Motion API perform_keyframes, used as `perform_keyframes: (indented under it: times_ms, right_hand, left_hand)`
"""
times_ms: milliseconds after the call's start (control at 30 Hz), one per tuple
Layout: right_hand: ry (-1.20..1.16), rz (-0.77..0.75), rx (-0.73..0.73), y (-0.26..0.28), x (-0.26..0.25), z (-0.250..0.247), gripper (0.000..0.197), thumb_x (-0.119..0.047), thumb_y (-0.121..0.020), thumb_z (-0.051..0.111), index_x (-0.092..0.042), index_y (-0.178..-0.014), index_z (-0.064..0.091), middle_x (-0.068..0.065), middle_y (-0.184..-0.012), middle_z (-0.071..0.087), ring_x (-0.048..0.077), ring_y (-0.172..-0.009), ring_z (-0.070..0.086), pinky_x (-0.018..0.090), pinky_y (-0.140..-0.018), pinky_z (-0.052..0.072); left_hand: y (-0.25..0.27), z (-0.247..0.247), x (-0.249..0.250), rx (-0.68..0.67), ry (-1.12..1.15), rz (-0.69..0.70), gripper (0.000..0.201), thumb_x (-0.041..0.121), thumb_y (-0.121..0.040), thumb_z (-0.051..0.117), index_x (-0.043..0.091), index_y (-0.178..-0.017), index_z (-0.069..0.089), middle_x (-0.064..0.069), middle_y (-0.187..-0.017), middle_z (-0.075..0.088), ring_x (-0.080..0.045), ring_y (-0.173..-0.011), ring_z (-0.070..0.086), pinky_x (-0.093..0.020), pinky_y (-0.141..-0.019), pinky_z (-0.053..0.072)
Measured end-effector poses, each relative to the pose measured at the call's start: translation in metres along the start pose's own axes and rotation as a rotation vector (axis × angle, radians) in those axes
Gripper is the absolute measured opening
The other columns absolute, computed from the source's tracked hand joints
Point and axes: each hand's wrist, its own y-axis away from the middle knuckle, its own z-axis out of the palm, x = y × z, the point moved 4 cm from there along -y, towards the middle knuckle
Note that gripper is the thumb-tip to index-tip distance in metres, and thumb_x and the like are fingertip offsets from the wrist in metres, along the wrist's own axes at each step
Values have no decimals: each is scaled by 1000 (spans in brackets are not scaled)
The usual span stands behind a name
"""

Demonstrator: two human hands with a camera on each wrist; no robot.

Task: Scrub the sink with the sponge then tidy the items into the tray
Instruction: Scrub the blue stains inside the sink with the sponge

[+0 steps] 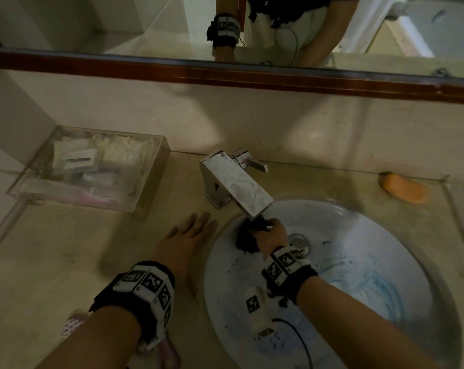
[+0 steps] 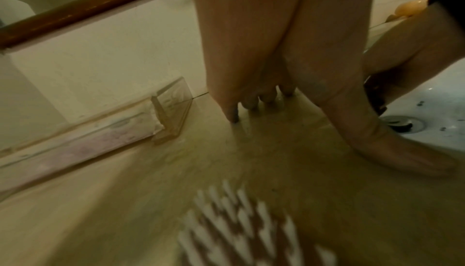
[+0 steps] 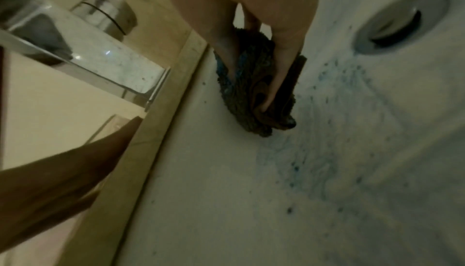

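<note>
The right hand [image 1: 272,235] fingers [image 3: 281,75] clench the dark sponge [image 3: 254,91] against the sink [image 1: 385,235] wall; it should press firmly through the blue residue beyond the fingertips. The left hand [image 1: 184,241] lies flat, holding nothing, on the tabletop [image 1: 65,249].

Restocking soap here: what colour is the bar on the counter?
The soap bar is orange, clearest in the head view.

Readable text: none in any view.
Wristbands [image 1: 148,286]: square black-and-white coded markers only; no letters or digits legible.
White block [image 1: 255,307] at right wrist: one more coded marker, no wording.
Tray [image 1: 150,182] contents: pale packets with dark bands that may be print, too blurred to read.
Tap [image 1: 236,182]: red mark near the lever, no legible sign.
Wrist views: blurred, nothing to read.
</note>
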Motion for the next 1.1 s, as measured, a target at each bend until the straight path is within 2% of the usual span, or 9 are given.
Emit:
perform_keyframes:
  times_ms: [167,233,333,467,533,667,767,933,1100]
  right_hand:
    - [-22,-90,-29,6,-8,-1,36,-9,-85,62,-2,-119,53,24,-117,61,38,-107,59,45,-94,51]
    - [21,-163,-96,24,-7,18,24,-8,-84,62,-7,-108,58,18,-108,63,36,-107,59,41,-93,49]
    - [113,-342,-269,65,4,43,8,-8,-91,53,-10,-97,58,17,-112,60,35,-115,55,36,-98,43]
    - [489,-501,-653,103,20,31,34,-21,-82,56,-2,-110,64,19,-120,60,30,-111,57,24,-87,41]
    - [559,-500,-753,102,24,17,36,-17,-77,63,-2,-110,66,18,-118,64,29,-111,58,28,-94,43]
    - [440,-472,-449,64,-1,1,31,-11,-86,60,-2,-116,60,18,-123,61,29,-118,54,33,-100,41]
    - [381,-480,-415,58,-20,12,36,-11,-87,61,-4,-122,55,18,-130,56,31,-122,50,34,-101,38]
    - [626,-593,-684,90,18,29,40,-4,-88,56,-3,-128,54,17,-137,49,31,-126,46,33,-104,36]
    - [907,-692,-997,116,57,15,31,5,-85,56,3,-115,62,26,-125,54,38,-112,54,48,-100,43]
  left_hand:
    - [1,-2,1,-4,0,-2,144,44,-52,88,32,-146,-20,11,-155,-29,-16,-147,-19,-40,-122,3]
    - [3,-4,3,-7,-4,-5,143,42,-53,88,31,-147,-19,10,-156,-28,-17,-147,-19,-41,-122,5]
    - [5,-7,7,-9,1,-11,138,38,-58,86,27,-148,-18,8,-156,-27,-18,-148,-18,-39,-123,7]
    - [5,-8,7,-28,5,-13,139,41,-57,86,29,-147,-19,9,-156,-28,-18,-147,-19,-39,-122,5]
    - [4,-7,5,-35,5,-16,142,46,-54,86,31,-146,-20,10,-155,-28,-18,-147,-19,-40,-122,5]
    - [3,-4,4,-24,-3,-12,146,49,-49,87,31,-146,-20,13,-152,-31,-19,-147,-18,-42,-124,8]
    - [2,-4,5,-30,-18,-24,143,43,-52,88,30,-147,-18,9,-156,-28,-19,-148,-18,-42,-124,9]
    - [0,-2,4,-27,-24,-38,143,42,-53,88,31,-147,-18,7,-157,-26,-19,-148,-15,-41,-123,13]
    - [-2,-2,3,-52,-34,-54,149,47,-46,90,30,-147,-18,6,-157,-25,-23,-148,-15,-46,-122,12]
